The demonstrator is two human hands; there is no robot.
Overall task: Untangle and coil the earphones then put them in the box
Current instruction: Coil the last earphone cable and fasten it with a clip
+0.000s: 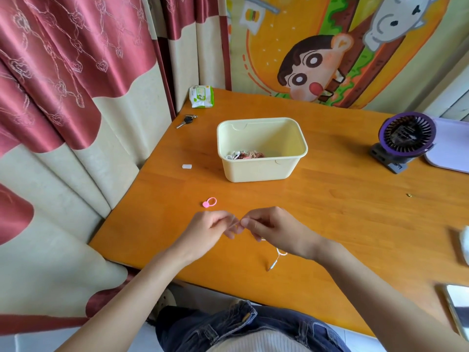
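Fingers (229,233) of the left hand (210,228) and the right hand (276,232) are curled, their tips almost meeting just above the near part of the orange worktop (330,212). Between them we see a thin, pale stretch of cable, pinched on both sides. It belongs to the earphones (278,252), whose cord runs under the right hand and back toward us, ending in a plug (271,266) that lies on the wood. We cannot make out the earbuds themselves. At the near right edge a phone (459,308) lies flat. Just beyond the left hand sits a pink ring (210,201), and farther on a small white piece (186,166). Past the hands, near the middle of the worktop, stands the cream box (264,171), open at the top. A tangle of cords (243,155) lies against its near wall. To the right, well apart from the box, we find a purple fan (406,138), touching a lilac tray (451,148). At the far left corner lie keys (186,120) and, behind them, a green and white packet (201,96). Behind everything hang a red and cream curtain (76,72) and a cartoon hanging (317,64).
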